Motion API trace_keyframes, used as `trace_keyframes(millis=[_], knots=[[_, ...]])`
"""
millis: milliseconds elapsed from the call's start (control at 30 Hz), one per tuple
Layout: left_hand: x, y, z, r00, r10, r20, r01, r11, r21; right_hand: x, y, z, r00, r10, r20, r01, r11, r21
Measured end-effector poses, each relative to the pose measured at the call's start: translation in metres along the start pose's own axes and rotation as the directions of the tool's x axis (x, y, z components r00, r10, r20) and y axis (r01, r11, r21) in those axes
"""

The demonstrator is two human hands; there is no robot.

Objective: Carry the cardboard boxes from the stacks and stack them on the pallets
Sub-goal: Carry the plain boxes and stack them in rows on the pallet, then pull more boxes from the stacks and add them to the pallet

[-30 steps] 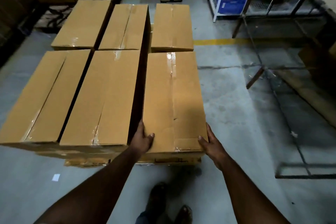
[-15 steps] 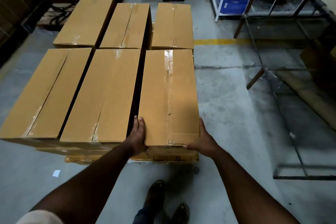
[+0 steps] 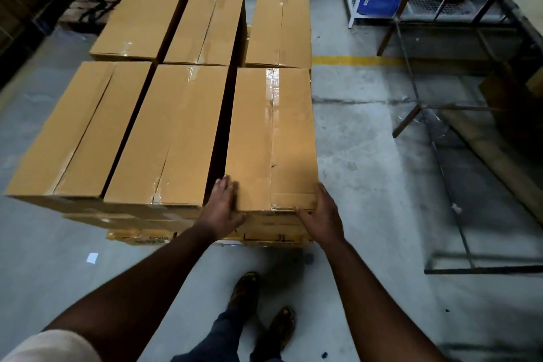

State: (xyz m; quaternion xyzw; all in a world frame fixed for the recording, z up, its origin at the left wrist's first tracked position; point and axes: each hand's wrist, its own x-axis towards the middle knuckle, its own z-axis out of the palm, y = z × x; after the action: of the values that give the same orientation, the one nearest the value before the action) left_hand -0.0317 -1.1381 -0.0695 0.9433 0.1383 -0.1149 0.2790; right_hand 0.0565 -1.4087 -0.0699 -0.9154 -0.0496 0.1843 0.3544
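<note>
Cardboard box: both hands at near corners.

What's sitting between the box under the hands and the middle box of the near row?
Nothing shows there: the head view has only a narrow dark gap between the right-hand box and the middle box, with the left hand at its near end.

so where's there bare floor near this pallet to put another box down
Bare concrete lies right of the near right box, out to the metal frame, up to the yellow line. More lies left of the near left box. The pallet top is crowded: six boxes in two rows, only dark slits between. Both hands, left hand and right hand, occupy the near edge.
</note>
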Motion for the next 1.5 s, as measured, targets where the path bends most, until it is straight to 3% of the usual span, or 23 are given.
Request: trace_keyframes(millis=[100,267,367,533,767,1033,1233,1367,1500], knots=[[-0.030,0.009,0.004,0.989,-0.001,-0.145,-0.021,0.988,-0.154,-0.028,-0.019,-0.006,0.998,-0.005,-0.056,0.011,0.994,0.105],[-0.087,0.009,0.019,0.970,-0.099,-0.224,0.000,0.914,-0.406,-0.067,-0.012,0.006,0.982,0.014,-0.188,0.042,0.956,0.292],[-0.123,-0.011,0.039,0.982,-0.091,-0.167,0.019,0.920,-0.391,-0.093,-0.008,0.025,0.988,0.045,-0.149,0.011,0.933,0.360],[-0.151,-0.037,0.066,0.992,-0.118,-0.049,0.091,0.921,-0.378,-0.124,-0.010,0.066,0.999,0.035,0.037,-0.047,0.902,0.430],[-0.163,-0.065,0.087,0.990,-0.130,0.046,0.137,0.900,-0.415,-0.160,-0.010,0.104,0.984,0.090,0.154,-0.149,0.889,0.433],[-0.173,-0.123,0.123,0.990,-0.142,0.021,0.130,0.830,-0.542,-0.171,-0.011,0.167,0.966,0.200,0.162,-0.255,0.826,0.502],[-0.151,-0.168,0.188,0.993,-0.120,-0.005,0.095,0.806,-0.584,-0.144,0.033,0.237,0.951,0.281,0.133,-0.304,0.750,0.587],[-0.107,-0.192,0.243,0.992,-0.099,-0.081,0.041,0.846,-0.531,-0.093,0.095,0.287,0.944,0.302,0.135,-0.323,0.752,0.575],[-0.048,-0.214,0.294,0.965,-0.052,-0.257,-0.039,0.941,-0.336,-0.038,0.149,0.324,0.973,0.221,0.062,-0.224,0.853,0.472]])
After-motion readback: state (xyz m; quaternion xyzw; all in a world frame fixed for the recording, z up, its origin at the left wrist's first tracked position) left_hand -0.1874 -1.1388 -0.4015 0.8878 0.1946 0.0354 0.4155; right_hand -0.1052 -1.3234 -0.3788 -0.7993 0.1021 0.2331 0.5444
